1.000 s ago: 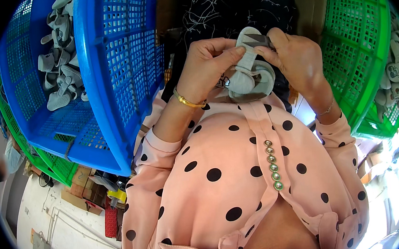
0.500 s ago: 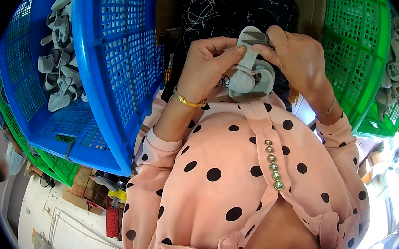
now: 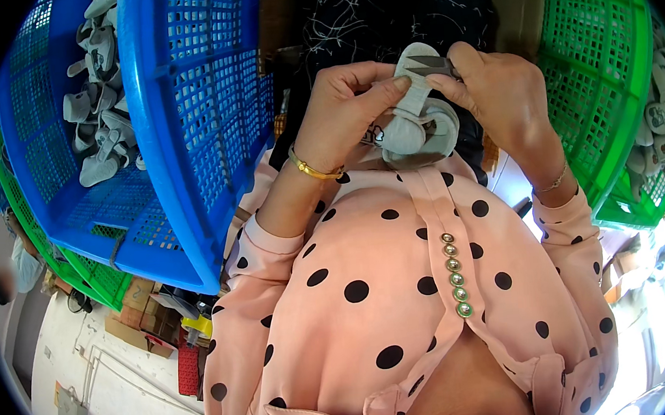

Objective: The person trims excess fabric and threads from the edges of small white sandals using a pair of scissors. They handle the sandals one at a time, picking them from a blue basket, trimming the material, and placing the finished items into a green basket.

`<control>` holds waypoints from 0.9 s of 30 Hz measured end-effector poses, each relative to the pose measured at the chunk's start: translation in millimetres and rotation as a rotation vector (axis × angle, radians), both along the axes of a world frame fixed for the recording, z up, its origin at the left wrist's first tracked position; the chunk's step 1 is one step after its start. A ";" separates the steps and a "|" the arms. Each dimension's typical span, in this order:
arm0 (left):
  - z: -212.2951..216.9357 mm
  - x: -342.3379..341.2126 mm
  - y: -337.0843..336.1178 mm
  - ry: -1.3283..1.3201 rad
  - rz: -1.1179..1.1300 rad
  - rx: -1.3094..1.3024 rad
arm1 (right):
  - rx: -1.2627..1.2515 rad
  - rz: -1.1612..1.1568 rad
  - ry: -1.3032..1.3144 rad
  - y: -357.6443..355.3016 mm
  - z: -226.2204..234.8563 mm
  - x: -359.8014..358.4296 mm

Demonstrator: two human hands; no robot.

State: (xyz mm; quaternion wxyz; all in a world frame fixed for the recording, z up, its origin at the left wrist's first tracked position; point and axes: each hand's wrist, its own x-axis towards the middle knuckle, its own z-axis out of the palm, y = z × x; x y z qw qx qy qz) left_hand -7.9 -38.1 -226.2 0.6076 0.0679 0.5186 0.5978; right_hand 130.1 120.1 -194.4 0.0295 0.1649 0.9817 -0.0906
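A small pale grey shoe point(image 3: 420, 138) sits above my lap, its tongue point(image 3: 418, 99) pulled up and its rounded toe toward my body. My left hand point(image 3: 352, 109) pinches the tongue from the left between thumb and fingers. Thread snips point(image 3: 431, 65) with short grey metal blades are in my right hand point(image 3: 496, 90), which is closed around them. The blade tips point left and lie over the upper part of the tongue. My palm hides the rear of the snips.
A blue plastic basket point(image 3: 140, 137) with several similar shoes point(image 3: 109, 136) stands at my left. At my right is a green basket point(image 3: 592, 50), with more pale shoes point(image 3: 661, 119) beyond it. Loose thread ends point(image 3: 340, 25) cover the dark cloth on my lap.
My right hand and the snips have shifted slightly to the right, and the blades look a little more spread. The left hand and the shoe stay almost still.
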 end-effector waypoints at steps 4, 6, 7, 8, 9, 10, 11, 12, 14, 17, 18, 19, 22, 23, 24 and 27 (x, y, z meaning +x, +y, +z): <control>2.4 -0.5 1.1 0.059 -0.039 -0.024 | -0.006 0.035 0.002 1.3 5.6 -4.2; 1.9 0.0 0.7 0.055 -0.035 -0.025 | -0.026 0.039 0.013 1.5 5.7 -5.3; 1.5 0.3 0.3 0.054 -0.033 -0.025 | -0.043 0.038 0.005 1.6 5.5 -5.6; 1.3 0.2 0.2 0.057 -0.040 -0.025 | -0.059 0.037 -0.004 1.9 5.2 -5.8; 1.2 0.1 0.0 0.060 -0.048 -0.024 | -0.075 0.035 -0.014 2.1 5.0 -5.9; 1.0 0.1 -0.2 0.063 -0.055 -0.023 | -0.069 0.038 -0.029 2.4 5.2 -6.0; 0.4 0.6 -0.5 0.066 -0.056 -0.024 | -0.063 0.042 -0.045 2.7 5.6 -6.3; -0.5 1.2 -0.9 0.069 -0.056 -0.024 | -0.058 0.045 -0.060 3.1 6.0 -6.6; -3.1 2.1 -2.2 0.109 -0.065 -0.021 | -0.042 0.060 -0.064 2.9 8.1 -7.3; -9.3 4.7 -5.7 0.192 -0.055 -0.004 | -0.051 0.063 -0.098 2.3 8.6 -7.0; -11.5 7.3 -6.5 0.201 -0.029 0.007 | -0.059 0.062 -0.113 2.1 8.6 -6.8; -12.5 8.8 -7.0 0.210 -0.002 0.018 | -0.180 -0.001 -0.111 3.0 6.4 -6.0; -8.4 8.5 -5.5 0.277 0.006 0.011 | -0.588 -0.219 0.008 14.2 -5.2 -0.4; -6.8 8.3 -5.0 0.239 0.004 0.003 | -0.761 -0.312 0.123 18.5 -9.0 2.3; -4.8 8.0 -4.5 0.201 0.002 -0.005 | -0.932 -0.404 0.241 20.6 -10.5 3.5; -2.1 9.7 -1.8 0.240 0.010 0.018 | -0.943 -0.327 0.253 5.3 -12.9 2.4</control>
